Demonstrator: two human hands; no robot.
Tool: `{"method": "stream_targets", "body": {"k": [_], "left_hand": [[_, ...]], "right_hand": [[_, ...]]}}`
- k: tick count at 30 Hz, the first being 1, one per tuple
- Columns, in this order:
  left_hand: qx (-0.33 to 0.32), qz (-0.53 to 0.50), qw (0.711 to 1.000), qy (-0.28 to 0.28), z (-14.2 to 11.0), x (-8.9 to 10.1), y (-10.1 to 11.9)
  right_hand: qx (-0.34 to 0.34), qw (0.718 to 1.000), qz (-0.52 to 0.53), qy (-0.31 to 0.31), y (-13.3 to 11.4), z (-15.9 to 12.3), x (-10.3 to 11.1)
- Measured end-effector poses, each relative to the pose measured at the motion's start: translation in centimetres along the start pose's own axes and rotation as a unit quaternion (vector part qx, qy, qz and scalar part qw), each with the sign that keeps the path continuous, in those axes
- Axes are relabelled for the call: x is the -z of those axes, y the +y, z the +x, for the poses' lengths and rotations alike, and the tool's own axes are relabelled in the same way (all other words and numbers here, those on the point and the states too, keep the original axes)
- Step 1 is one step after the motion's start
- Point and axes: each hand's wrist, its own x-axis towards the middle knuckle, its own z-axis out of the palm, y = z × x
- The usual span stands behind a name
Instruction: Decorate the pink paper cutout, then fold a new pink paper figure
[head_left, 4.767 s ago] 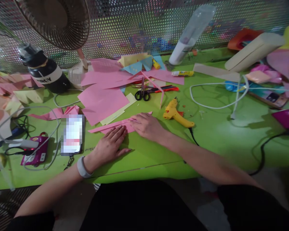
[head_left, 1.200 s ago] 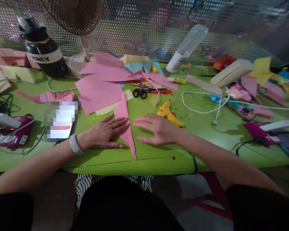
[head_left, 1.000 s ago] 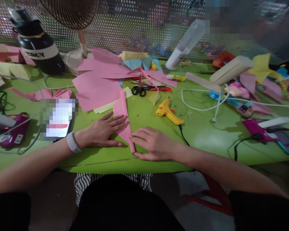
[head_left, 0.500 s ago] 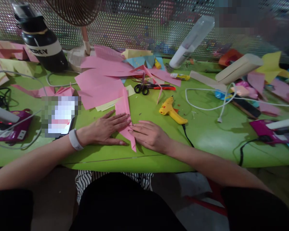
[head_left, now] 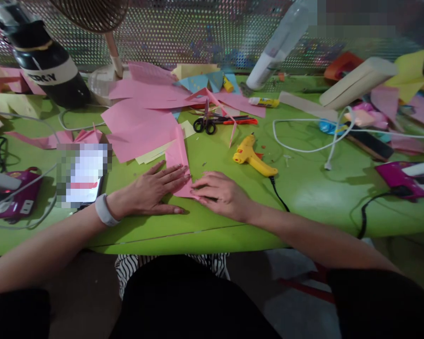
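Observation:
A folded strip of pink paper (head_left: 176, 153) lies on the green table, with a narrow raised fold along its right side. My left hand (head_left: 158, 188) rests flat across the paper's lower part, fingers stretched out and thumb spread toward the table edge. At the lower right corner of the strip, my right hand (head_left: 222, 195) has its fingers curled and pinched on the paper's edge. Part of that corner is hidden behind those fingers. A yellow hot glue gun (head_left: 255, 159) lies to the right of my right hand.
Pink sheets (head_left: 137, 127), black-handled scissors (head_left: 205, 123) and a glue stick (head_left: 264, 102) lie further back. A phone (head_left: 86, 174) is at left, near a dark bottle (head_left: 53, 66). White cable (head_left: 304, 150) loops at right, by a purple power strip (head_left: 395, 181).
The narrow pink tip that stuck out below my right fingers no longer shows there. My right fingers have curled more at the paper's edge. My left hand stays flat; the view has shifted slightly.

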Motion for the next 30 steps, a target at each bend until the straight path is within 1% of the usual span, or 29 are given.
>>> {"method": "stream_targets", "body": {"k": [3,5,7,9,12,15,19,23,30], "left_hand": [[0.003,-0.006,1.000,0.008,0.0,-0.2,0.0],[0.005,-0.017,1.000,0.004,0.1,-0.1,-0.1],[0.009,-0.033,0.999,-0.014,0.3,0.4,-0.1],[0.016,-0.049,0.998,-0.037,0.4,1.1,-0.1],[0.034,-0.046,0.997,-0.049,0.2,2.1,0.1],[0.044,-0.018,0.998,-0.051,-0.5,2.5,0.8],[0.034,-0.011,0.998,-0.059,-1.5,1.8,1.7],[0.013,-0.010,0.999,-0.044,-1.9,0.8,1.8],[0.010,-0.013,0.999,-0.046,-1.8,0.6,1.5]], "right_hand": [[-0.090,0.994,0.057,0.004,0.1,0.4,-0.2],[-0.137,0.987,0.086,0.001,0.2,0.6,-0.3],[-0.168,0.979,0.115,-0.004,0.5,0.7,-0.3],[-0.186,0.972,0.142,-0.016,0.7,0.8,-0.3],[-0.192,0.968,0.160,-0.037,1.0,1.1,-0.1],[-0.188,0.970,0.148,-0.047,1.1,1.3,-0.1],[-0.179,0.972,0.152,-0.027,1.1,1.2,-0.3],[-0.170,0.971,0.169,0.007,0.8,0.9,-0.6],[-0.189,0.979,0.077,0.012,0.1,1.0,-0.7]]}}
